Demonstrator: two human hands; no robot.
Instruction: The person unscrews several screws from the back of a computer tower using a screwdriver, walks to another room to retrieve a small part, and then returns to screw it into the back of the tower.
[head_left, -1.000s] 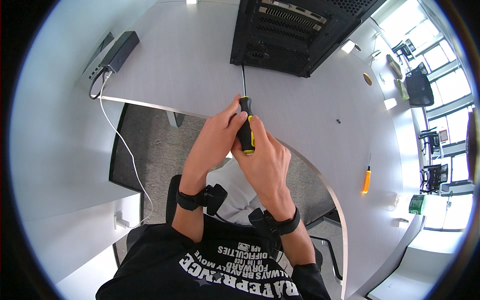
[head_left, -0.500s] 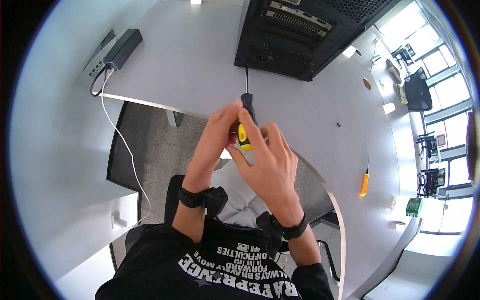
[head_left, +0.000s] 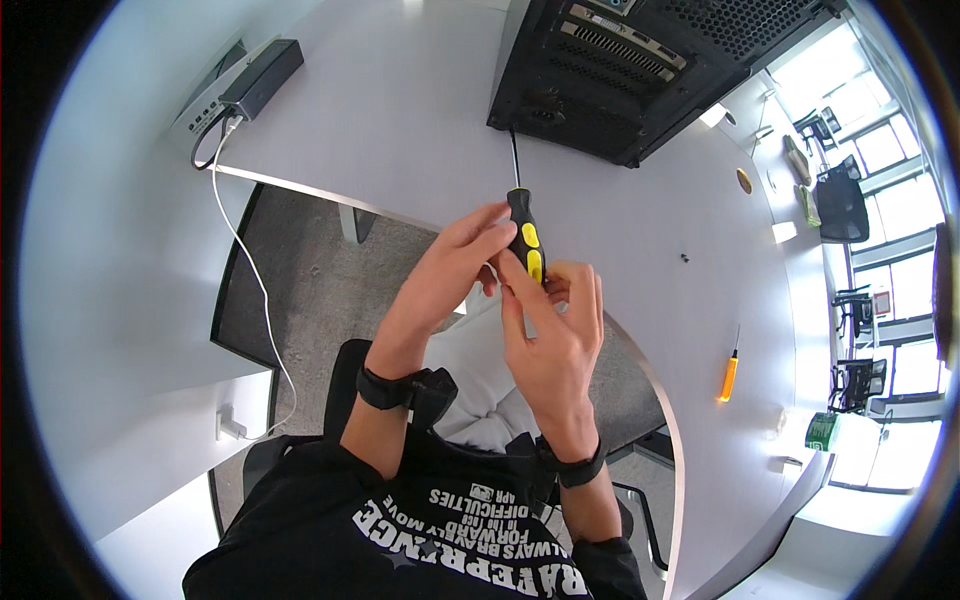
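Observation:
Both my hands are closed on a black and yellow screwdriver [head_left: 527,235] that points away from me. My left hand [head_left: 448,262] has its thumb and fingers on the handle from the left. From below right, my right hand [head_left: 560,335] pinches the handle's near end. The slim shaft reaches the lower left corner of a black computer case [head_left: 580,105], whose vents and slot covers face me. Whether the tip sits in a screw there cannot be made out.
The case stands on a pale curved table [head_left: 630,220]. Small dark screws [head_left: 685,258] and an orange-handled screwdriver [head_left: 729,378] lie to the right. A black power adapter [head_left: 265,78] sits far left, with a white cable [head_left: 243,240] hanging over the edge. A green-labelled container [head_left: 825,432] stands farther right.
The view has shifted slightly. The screwdriver's handle has turned, showing two yellow patches instead of one. My right fingers have drawn in around its near end, and my left thumb lies along it.

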